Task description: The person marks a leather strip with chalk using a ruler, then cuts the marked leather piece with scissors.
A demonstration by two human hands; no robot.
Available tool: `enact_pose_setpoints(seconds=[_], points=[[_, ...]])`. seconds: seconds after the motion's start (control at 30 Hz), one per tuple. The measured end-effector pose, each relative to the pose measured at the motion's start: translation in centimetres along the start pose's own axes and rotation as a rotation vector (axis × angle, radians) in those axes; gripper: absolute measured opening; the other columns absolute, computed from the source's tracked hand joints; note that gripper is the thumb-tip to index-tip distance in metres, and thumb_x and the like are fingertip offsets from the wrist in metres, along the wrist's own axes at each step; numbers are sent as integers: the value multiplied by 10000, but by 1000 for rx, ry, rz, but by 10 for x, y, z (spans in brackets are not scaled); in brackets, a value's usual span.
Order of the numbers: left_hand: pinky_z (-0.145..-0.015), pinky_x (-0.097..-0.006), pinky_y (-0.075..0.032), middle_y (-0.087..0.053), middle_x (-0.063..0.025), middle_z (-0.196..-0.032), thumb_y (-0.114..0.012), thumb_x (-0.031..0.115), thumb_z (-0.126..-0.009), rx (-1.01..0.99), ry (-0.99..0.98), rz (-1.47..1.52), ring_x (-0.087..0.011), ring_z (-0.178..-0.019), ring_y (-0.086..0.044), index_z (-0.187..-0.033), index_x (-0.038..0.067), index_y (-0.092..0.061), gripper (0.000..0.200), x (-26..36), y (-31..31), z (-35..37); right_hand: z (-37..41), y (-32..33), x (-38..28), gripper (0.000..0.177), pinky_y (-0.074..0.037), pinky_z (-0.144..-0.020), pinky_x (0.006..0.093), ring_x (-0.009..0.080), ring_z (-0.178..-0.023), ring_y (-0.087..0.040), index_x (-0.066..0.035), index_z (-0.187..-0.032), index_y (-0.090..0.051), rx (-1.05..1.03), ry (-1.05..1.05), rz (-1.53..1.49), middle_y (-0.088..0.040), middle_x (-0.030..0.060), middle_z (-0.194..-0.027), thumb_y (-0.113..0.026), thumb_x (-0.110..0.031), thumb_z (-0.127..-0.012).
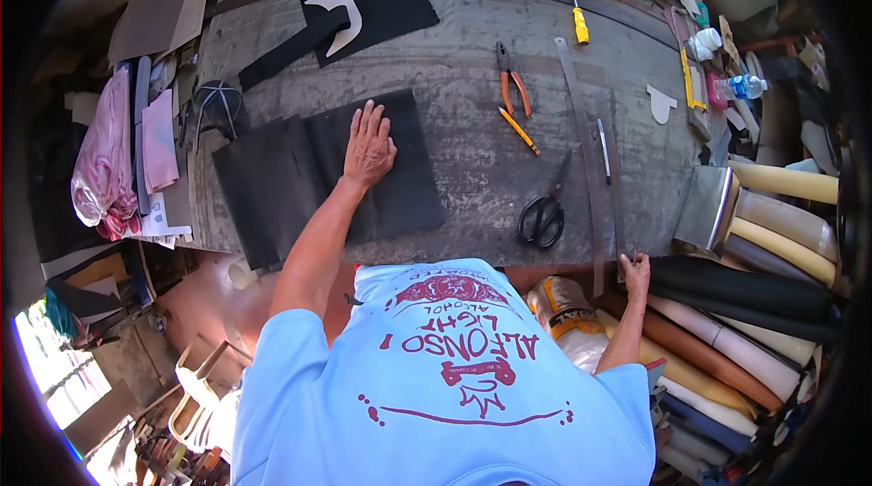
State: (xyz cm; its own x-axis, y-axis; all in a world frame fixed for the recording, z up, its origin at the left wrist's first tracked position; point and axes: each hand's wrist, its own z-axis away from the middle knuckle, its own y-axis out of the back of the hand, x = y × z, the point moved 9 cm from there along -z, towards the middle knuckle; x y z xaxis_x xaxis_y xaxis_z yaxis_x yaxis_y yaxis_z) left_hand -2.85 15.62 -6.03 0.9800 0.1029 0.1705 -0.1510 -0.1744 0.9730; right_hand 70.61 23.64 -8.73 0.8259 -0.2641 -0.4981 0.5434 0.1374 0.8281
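My left hand (368, 145) lies flat on a folded black sheet (400, 186), perhaps leather or vinyl, its fingers stretched out. At the table's front edge, my right hand (635, 273) is closed at the near end of a narrow ruler-like strip (616, 186). Left of that strip lies a longer metal ruler (581, 132), its near end jutting over the edge. A silver pen or blade (604, 150) rests between the two. Black-handled scissors (542, 219), a yellow pencil (519, 131) and orange-handled pliers (511, 77) lie between my hands.
Behind the sheet lies a black cloth piece (391, 0) with a white curved template (350, 27) on it. A yellow screwdriver (579, 18) and a small white template (661, 104) are farther off. Rolls of material (718, 341) crowd the right side; pink plastic-wrapped material (104, 154) hangs left.
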Motion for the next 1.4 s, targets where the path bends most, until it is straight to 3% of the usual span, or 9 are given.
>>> enact_pose_setpoints(seconds=[0.13,0.27,0.4,0.53,0.63,0.77,0.87,1.03,1.4], points=[[-1239,-477,-196,-379,-161,-1530,-615,125,-813,-5,-39,34,-339,-1503,-250,-1372,1,-477,589,-5,-12,-2,14,14,-18,208,-455,-698,296,126,-750,-512,5,-944,-591,3,60,-92,-561,26,-798,-684,-181,-946],[-1245,-475,-184,-376,-156,-1535,-600,140,-827,-1,-33,67,-332,-1509,-238,-1390,15,-470,591,-6,-12,-1,80,30,-121,148,-469,-744,305,148,-788,-539,22,-976,-593,71,116,-67,-596,51,-840,-610,-125,-978],[-1243,-477,-187,-376,-161,-1532,-593,139,-838,3,-33,96,-334,-1506,-245,-1388,10,-471,578,-8,-11,-2,146,-42,-183,114,-466,-779,247,102,-857,-551,-12,-1041,-621,-13,151,-315,-603,11,-909,-625,-110,-983],[-1241,-482,-189,-382,-175,-1523,-579,146,-859,53,-31,151,-340,-1500,-257,-1376,-2,-481,547,-9,-4,-1,211,-129,-221,89,-448,-726,221,65,-815,-524,-35,-1025,-625,-128,-6,-506,-586,-24,-889,-637,-111,-981],[-1240,-485,-190,-388,-182,-1517,-571,153,-872,40,-22,208,-344,-1500,-255,-1371,-9,-484,531,-13,-10,-1,246,-167,-242,139,-444,-717,236,77,-782,-495,-20,-1023,-630,-117,-30,-515,-569,-26,-853,-672,-135,-958],[-1242,-490,-177,-392,-176,-1520,-570,174,-889,30,-27,241,-339,-1503,-249,-1389,-9,-473,542,-15,-10,0,271,-203,-266,168,-494,-723,296,117,-772,-582,0,-1041,-634,-110,7,-505,-637,65,-823,-677,-130,-943],[-1244,-494,-160,-379,-173,-1538,-568,216,-917,18,-42,240,-333,-1506,-245,-1423,-12,-450,567,-13,-10,-1,280,-216,-291,168,-495,-750,278,99,-813,-582,2,-1047,-629,-186,10,-411,-640,46,-838,-669,-135,-957],[-1241,-508,-144,-357,-177,-1561,-557,281,-952,17,-55,246,-354,-1512,-226,-1460,-14,-419,603,-9,-15,-8,285,-244,-287,161,-523,-718,408,352,-770,-671,-7,-1017,-610,-150,51,-292,-670,170,-832,-680,-116,-921],[-1234,-519,-147,-353,-189,-1555,-560,294,-956,-37,-109,118,-377,-1513,-207,-1464,2,-424,601,2,-20,-12,286,-250,-293,375,-530,-719,404,331,-775,-669,-50,-1074,-550,-284,-4,-274,-661,142,-859,-798,-197,-834]])
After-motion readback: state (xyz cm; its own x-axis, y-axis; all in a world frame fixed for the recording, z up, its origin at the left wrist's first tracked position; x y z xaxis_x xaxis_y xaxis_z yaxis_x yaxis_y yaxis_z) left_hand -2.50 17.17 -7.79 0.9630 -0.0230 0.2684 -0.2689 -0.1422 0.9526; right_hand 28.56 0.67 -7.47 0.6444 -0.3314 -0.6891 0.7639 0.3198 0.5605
